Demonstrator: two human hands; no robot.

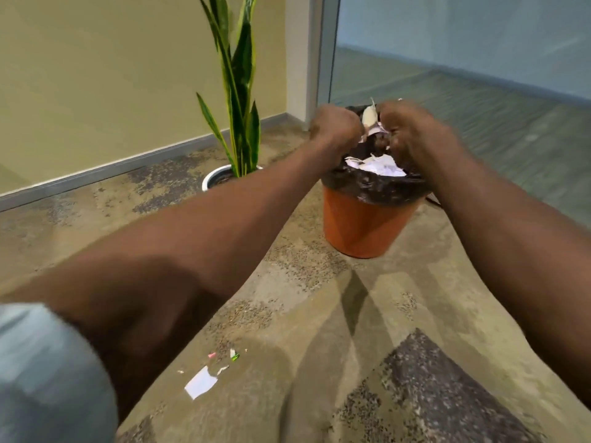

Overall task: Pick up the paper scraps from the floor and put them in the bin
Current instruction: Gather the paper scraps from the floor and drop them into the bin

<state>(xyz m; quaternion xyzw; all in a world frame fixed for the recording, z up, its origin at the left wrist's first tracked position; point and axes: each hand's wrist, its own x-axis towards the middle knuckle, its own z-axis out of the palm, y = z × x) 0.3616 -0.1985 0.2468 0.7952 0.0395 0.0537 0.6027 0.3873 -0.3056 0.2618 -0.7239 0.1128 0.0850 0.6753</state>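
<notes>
While both hands grip scraps over bin, plant beside; floor scraps near

2 hands – left hand, right hand, 1 orange bin, 1 potted plant, roughly 6 floor scraps – smallest ones blurred

A single wide-angle view looks from the person's head forward and down, close over both forearms. The orange bin sits near, right of frame centre; floor fills the lower frame, walls the top.
</notes>
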